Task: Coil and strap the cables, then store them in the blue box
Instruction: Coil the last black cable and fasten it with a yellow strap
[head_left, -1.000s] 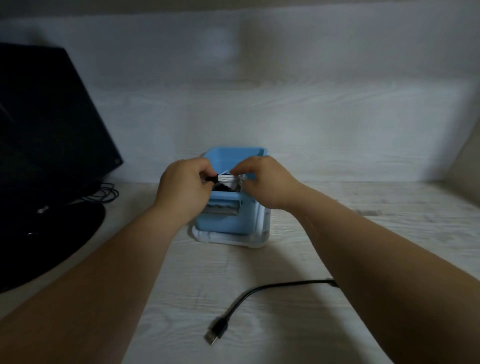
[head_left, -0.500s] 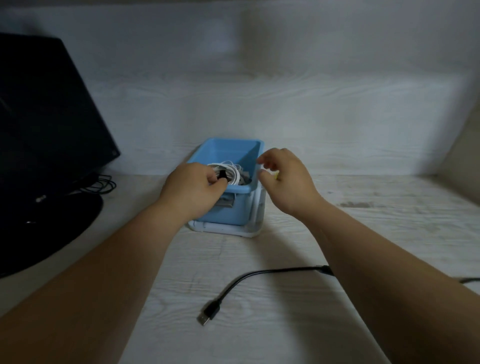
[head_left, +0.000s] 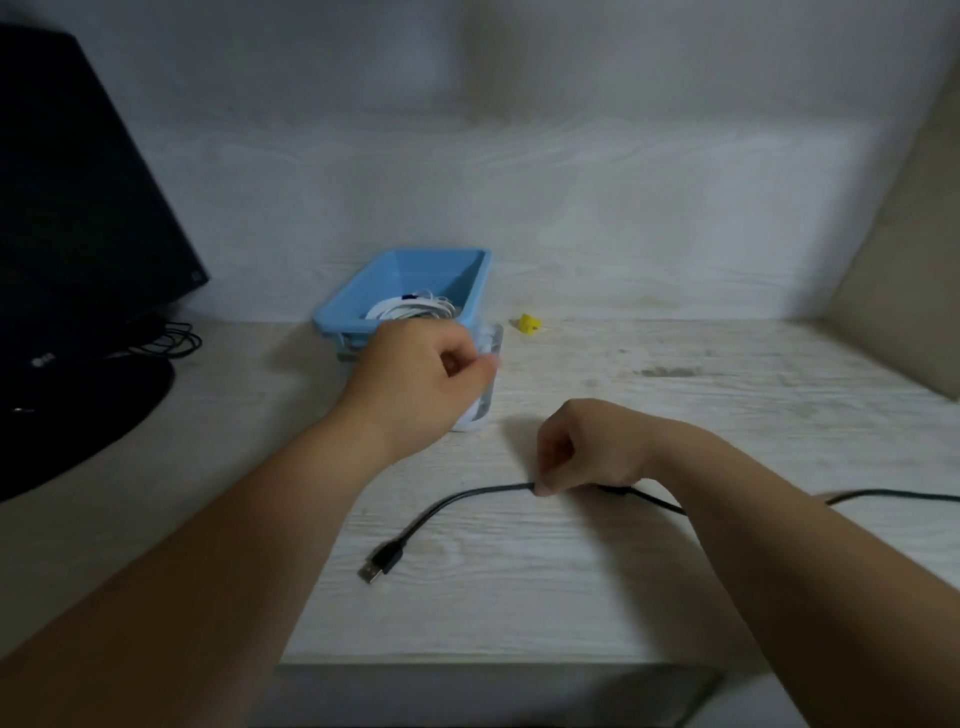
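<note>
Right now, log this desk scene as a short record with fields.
surface: pale wooden desk
blue box: at the back of the desk, holds a coiled white cable
black cable: uncoiled on the desk, plug end toward the front edge
right hand: fingers pinching the black cable
left hand: loosely curled in front of the box, nothing visibly held
yellow item: small, right of the box; too small to identify
monitor: far left

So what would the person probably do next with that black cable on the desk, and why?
Probably lift the black cable and start looping it. The right hand already pinches it, the cable lies uncoiled with its USB plug loose, and a white coil already sits in the blue box.
</note>
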